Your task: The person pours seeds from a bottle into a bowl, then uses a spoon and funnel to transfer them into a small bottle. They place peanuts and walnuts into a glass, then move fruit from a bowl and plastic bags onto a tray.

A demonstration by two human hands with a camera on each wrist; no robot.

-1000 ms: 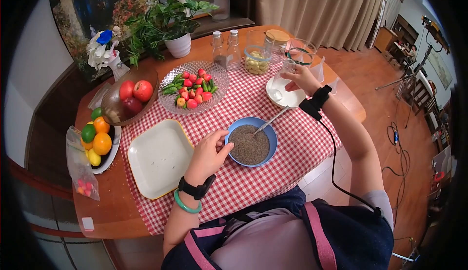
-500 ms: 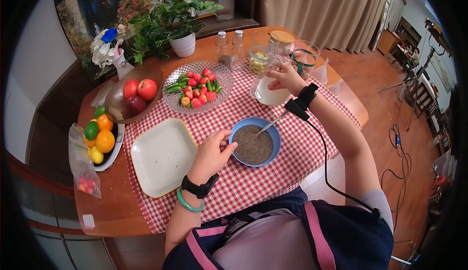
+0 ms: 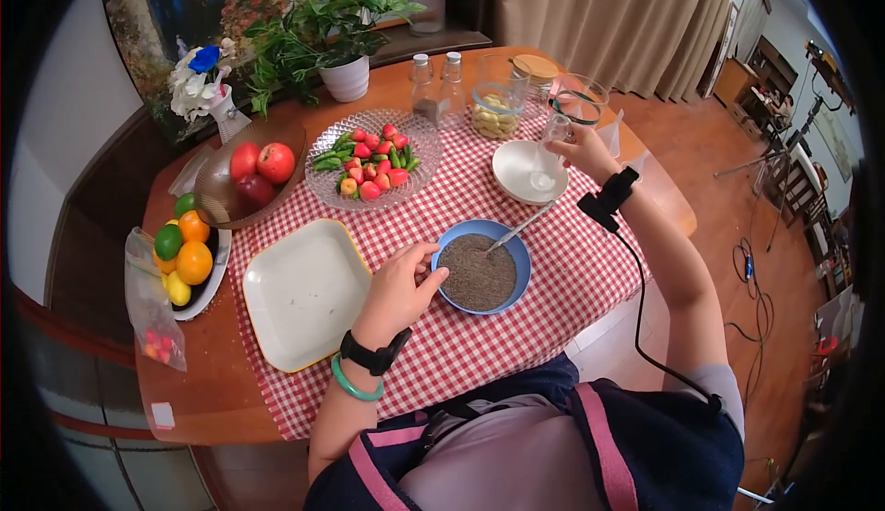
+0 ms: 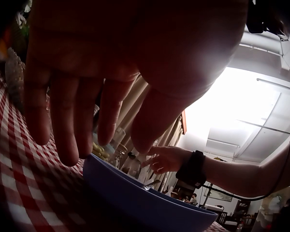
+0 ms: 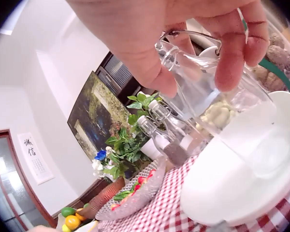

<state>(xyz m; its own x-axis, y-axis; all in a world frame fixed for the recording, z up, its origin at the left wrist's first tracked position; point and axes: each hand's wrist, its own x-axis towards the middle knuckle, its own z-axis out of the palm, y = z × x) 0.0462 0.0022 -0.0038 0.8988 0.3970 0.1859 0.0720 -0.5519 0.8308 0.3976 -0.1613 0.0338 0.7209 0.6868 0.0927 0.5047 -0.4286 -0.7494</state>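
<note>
My right hand (image 3: 588, 153) pinches a clear glass bottle (image 5: 198, 92) by its neck, close to the wire clasp. The bottle leans over a shallow white bowl (image 3: 510, 168), its base overlapping the bowl's inside in the right wrist view. My left hand (image 3: 396, 291) is at the near-left rim of a blue bowl (image 4: 140, 200), its fingers fairly straight and thumb apart from them. Small dark grains (image 3: 472, 278) fill much of the blue bowl. A spoon (image 3: 522, 225) stands in them, its handle slanting out toward the white bowl.
Left of the blue bowl lies a white rectangular tray (image 3: 304, 294). Behind stand a glass plate (image 3: 323, 193) of red fruit and green peppers, two stoppered bottles (image 3: 452, 96) and a jar (image 3: 495, 122) of pale pieces. Funnels (image 3: 610, 133) stand at the right table edge.
My right hand moved left with the glass bottle, tilting it over the white bowl, then came back right with the bottle more upright. My left hand stayed at the blue bowl.
</note>
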